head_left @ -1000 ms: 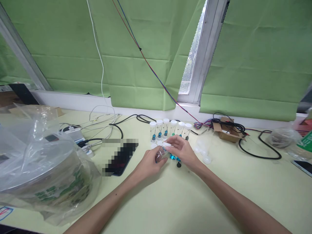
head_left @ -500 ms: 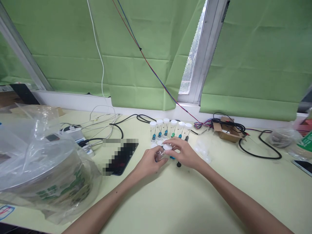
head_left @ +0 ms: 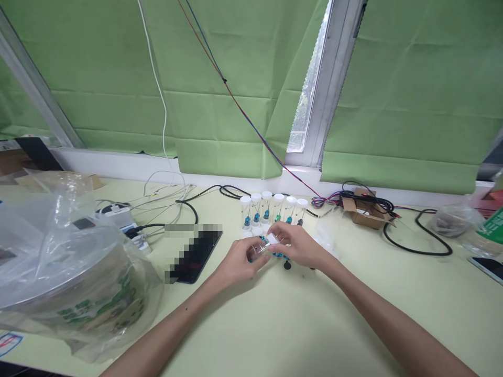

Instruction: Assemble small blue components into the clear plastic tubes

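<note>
My left hand (head_left: 239, 260) is wrapped round a small clear vial (head_left: 258, 253), which lies tilted with its mouth toward the right. Between the fingertips of my right hand (head_left: 297, 245) is a white cap (head_left: 272, 239) at that vial's mouth; whether it is seated, I cannot tell. Just beyond the hands stand several upright white-capped vials (head_left: 266, 205), with blue, green or dark pieces inside. More white caps (head_left: 256, 231) show behind my left fingers. Small blue pieces (head_left: 280, 255) are partly hidden under my right hand, near a black round piece (head_left: 287, 265).
A black phone (head_left: 200, 256) lies left of my hands. Further left are a power strip (head_left: 135, 238) and a large plastic-wrapped tub (head_left: 90, 298). Clear plastic (head_left: 326, 235) lies behind my right hand. An open cardboard box (head_left: 365, 213) with black cables stands back right.
The white cap has tipped and now faces more to the right, in line with the tilted vial. My right fingers have shifted slightly around it. My left hand stays nearly in place.
</note>
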Demonstrator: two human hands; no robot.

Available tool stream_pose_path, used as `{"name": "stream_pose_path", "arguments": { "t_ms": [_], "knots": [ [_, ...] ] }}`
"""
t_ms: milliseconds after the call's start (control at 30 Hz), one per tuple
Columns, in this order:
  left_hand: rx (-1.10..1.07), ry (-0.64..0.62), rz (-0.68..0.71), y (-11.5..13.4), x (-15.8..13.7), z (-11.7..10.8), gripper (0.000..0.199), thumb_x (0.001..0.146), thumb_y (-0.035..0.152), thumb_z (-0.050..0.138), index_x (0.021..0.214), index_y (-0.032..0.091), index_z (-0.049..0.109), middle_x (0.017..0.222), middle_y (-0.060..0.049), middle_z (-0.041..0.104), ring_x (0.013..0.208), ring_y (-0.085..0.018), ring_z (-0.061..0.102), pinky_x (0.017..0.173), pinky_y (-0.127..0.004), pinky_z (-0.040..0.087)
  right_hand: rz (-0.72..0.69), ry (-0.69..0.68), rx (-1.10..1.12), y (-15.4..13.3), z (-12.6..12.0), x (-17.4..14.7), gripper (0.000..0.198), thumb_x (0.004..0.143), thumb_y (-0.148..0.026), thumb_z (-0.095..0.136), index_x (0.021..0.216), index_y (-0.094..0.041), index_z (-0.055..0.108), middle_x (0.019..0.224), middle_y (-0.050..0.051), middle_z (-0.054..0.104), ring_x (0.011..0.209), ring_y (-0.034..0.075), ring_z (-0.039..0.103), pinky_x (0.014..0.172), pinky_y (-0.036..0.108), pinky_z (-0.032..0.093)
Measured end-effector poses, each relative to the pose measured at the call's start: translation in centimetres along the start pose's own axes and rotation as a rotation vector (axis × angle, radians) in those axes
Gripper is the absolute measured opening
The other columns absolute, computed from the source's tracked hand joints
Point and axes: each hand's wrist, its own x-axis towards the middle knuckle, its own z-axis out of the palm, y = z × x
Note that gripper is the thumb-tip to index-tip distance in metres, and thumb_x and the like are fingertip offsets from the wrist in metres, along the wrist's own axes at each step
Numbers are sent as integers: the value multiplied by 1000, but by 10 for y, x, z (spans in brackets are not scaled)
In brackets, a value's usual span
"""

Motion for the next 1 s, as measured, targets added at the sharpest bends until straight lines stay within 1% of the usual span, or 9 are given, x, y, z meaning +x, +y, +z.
{"name": "stream_pose_path", "arguments": {
  "t_ms": [100,167,300,433,533,600,800,900,1000],
  "knots": [
    [-7,13,14,0,0,0,24,79,40,60,80,17,65,61,1,48,56,-12,37,52,-25,29,24,-2,82,1,2,-1,22,80,-32,68,95,-22,56,87,1,64,70,15,58,62,28,49],
    [28,17,32,0,1,1,24,81,40,58,79,17,64,61,2,48,56,-12,36,52,-25,29,23,-11,84,0,2,-1,21,80,-32,68,92,-22,55,80,-1,61,65,14,56,59,27,47],
    [105,3,74,1,1,0,21,82,37,56,78,17,62,64,1,50,58,-12,38,55,-26,30,-43,-22,-60,-4,2,-1,14,84,-32,64,92,-21,62,75,-1,60,65,14,53,61,27,45],
    [128,-5,96,2,1,-1,18,81,33,55,77,18,63,64,1,50,58,-12,38,55,-26,31,-96,-4,-182,-5,6,0,16,89,-34,57,92,-21,66,71,-1,59,63,14,52,60,27,42],
    [140,-13,109,2,0,-2,18,82,31,53,85,18,65,67,0,54,59,-13,42,56,-26,32,-93,29,-255,-4,11,-2,20,93,-37,52,88,-21,63,64,-2,54,58,14,48,56,26,38],
    [152,-20,123,2,-1,-2,18,82,30,52,88,18,65,70,-1,57,61,-14,44,57,-26,34,-80,44,-278,-3,15,-3,21,94,-38,50,85,-21,59,64,-2,53,58,14,47,55,25,35],
    [223,-27,153,0,-3,-1,13,85,29,52,81,18,58,74,-1,57,61,-14,45,56,-26,34,-62,74,-232,-4,23,-4,21,96,-31,44,79,-22,52,68,-3,56,61,14,49,57,24,33],
    [232,-23,165,0,-4,-1,13,86,28,53,90,18,61,80,-3,61,65,-15,50,59,-26,37,-85,106,-186,-5,25,-4,23,96,-30,42,76,-22,50,66,-3,52,60,13,47,58,24,32],
    [227,-4,184,1,-4,-2,29,87,30,56,114,20,60,90,-4,66,75,-17,58,66,-26,42,-63,163,-158,-6,24,-4,25,95,-31,42,73,-21,47,62,-4,45,57,13,41,57,25,30]
  ]
}}
